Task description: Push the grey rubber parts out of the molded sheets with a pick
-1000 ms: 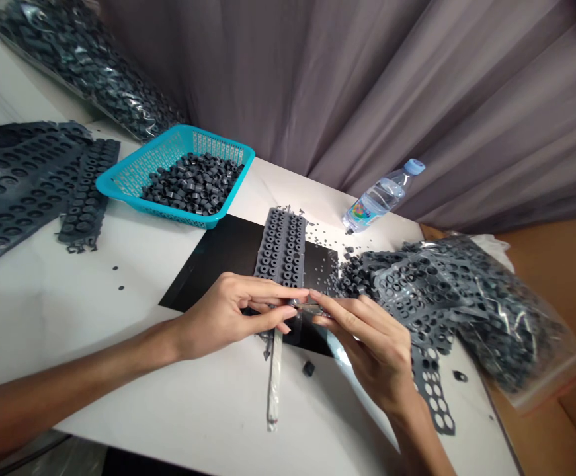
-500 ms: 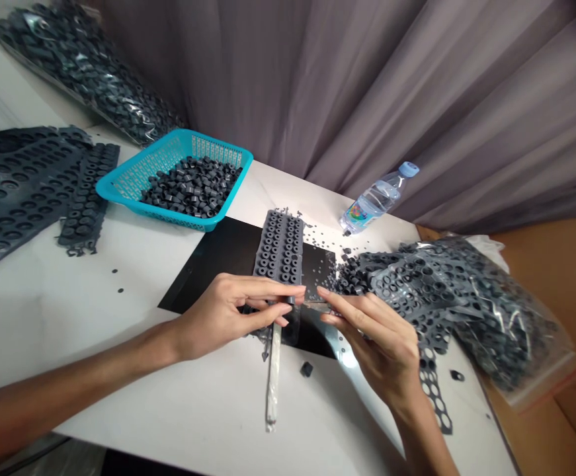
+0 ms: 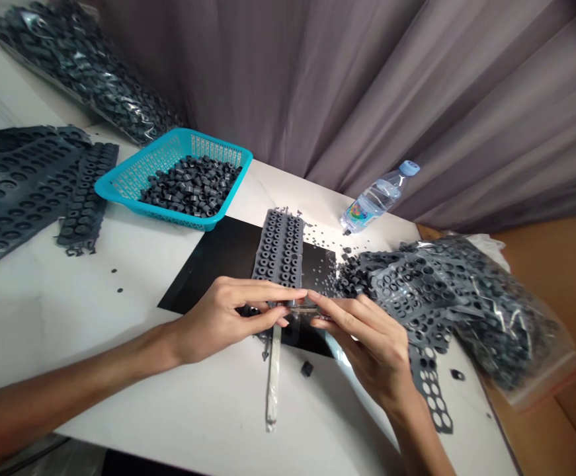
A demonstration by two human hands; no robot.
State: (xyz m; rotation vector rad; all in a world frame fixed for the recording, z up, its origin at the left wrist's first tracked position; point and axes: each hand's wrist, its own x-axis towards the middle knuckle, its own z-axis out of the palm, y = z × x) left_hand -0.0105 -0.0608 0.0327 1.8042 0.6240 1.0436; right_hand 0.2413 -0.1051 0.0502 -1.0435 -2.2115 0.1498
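My left hand (image 3: 235, 307) is closed, with a small dark grey rubber piece (image 3: 293, 303) pinched at its fingertips. My right hand (image 3: 367, 330) has its fingers pressed together round a thin metal tool (image 3: 306, 309), whose narrow end meets the rubber piece; its grip end is hidden. The fingertips of both hands nearly touch. Beneath them, a moulded dark rubber sheet (image 3: 280, 244) with rows of ringed studs lies on a black mat (image 3: 218, 258). A whitish film-wrapped stick (image 3: 272, 383) sticks out below my left hand toward the near edge.
A blue basket (image 3: 161, 215) of rubber pieces stands back left, beside stacked rubber sheets (image 3: 14, 178) and a full plastic bag (image 3: 94, 79). On the right are a water bottle (image 3: 371, 201), punched sheets (image 3: 401, 284) and another bag (image 3: 506, 324). Tiny dark bits are scattered around the mat.
My right hand has moved left, bringing the tool against the piece in my left hand. The left hand has stayed nearly still.
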